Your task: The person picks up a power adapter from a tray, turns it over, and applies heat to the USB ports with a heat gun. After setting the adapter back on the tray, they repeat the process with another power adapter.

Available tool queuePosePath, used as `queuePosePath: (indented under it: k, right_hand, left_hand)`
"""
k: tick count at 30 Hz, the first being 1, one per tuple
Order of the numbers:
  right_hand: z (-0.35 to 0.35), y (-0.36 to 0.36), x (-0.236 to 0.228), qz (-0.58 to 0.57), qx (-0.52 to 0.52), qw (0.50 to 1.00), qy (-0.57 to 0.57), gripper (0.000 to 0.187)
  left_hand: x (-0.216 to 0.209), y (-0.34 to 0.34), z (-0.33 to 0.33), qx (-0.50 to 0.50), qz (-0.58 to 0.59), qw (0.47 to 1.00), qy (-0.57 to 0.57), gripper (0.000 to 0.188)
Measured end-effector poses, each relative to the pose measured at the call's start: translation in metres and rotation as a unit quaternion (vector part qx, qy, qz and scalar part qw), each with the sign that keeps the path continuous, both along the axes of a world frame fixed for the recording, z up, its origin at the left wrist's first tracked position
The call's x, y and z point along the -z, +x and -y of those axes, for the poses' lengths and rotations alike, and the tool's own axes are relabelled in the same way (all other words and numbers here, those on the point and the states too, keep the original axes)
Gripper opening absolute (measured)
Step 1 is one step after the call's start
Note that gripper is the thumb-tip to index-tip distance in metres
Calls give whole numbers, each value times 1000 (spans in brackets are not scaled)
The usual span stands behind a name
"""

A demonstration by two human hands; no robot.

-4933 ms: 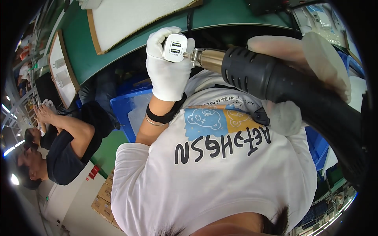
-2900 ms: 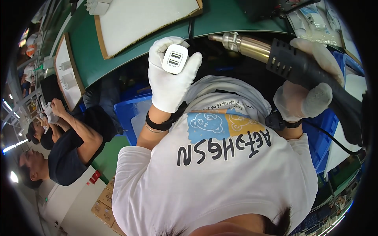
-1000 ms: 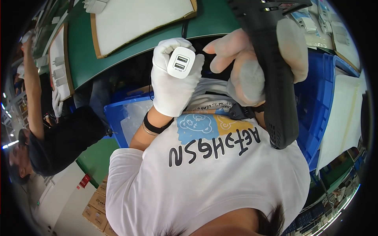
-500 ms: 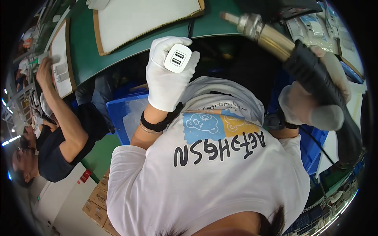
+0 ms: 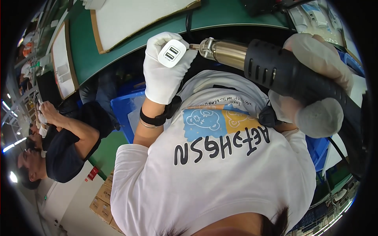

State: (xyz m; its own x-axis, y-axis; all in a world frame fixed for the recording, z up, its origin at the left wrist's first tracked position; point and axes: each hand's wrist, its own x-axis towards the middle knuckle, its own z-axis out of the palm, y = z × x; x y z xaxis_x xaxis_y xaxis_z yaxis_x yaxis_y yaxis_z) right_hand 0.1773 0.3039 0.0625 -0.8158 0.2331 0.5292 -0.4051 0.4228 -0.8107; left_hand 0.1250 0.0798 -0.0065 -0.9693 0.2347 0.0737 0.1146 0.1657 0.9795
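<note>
White-gloved, my left hand (image 5: 162, 76) grips a small white USB charger (image 5: 172, 53), its face with two ports turned up toward me. In my right hand (image 5: 319, 63), also gloved, is a hot-air gun (image 5: 271, 65) with a black slotted body and a metal barrel. Its narrow nozzle tip (image 5: 194, 46) points left and lies close beside the charger and the fingers of my left hand. Whether the tip touches them I cannot tell. A thick black hose or handle runs from the gun toward the lower right.
Ahead is a green worktable (image 5: 118, 63) bearing a white cardboard-edged board (image 5: 138, 19). Blue bins (image 5: 125, 114) stand on both sides of my lap. At the left a co-worker in a dark shirt (image 5: 71, 153) sits near stacked cartons (image 5: 103, 198). Clear-bagged parts (image 5: 315, 23) lie at the far right.
My right hand has swung the hot-air gun down and left, bringing its nozzle beside the charger. My left hand has shifted slightly left. The co-worker's raised arm has come down.
</note>
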Motion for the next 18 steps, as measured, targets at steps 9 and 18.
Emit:
queuePosePath:
  k: [9, 18]
  right_hand:
    - [-12, -14, 37, -119, -54, 985, -116, 70]
    - [2, -10, 49, -175, 59, 939, -291, 55]
  left_hand:
    - [2, -8, 6, 19, 6, 1000, 9, 43]
    - [-9, -17, 39, 49, 152, 983, 96, 36]
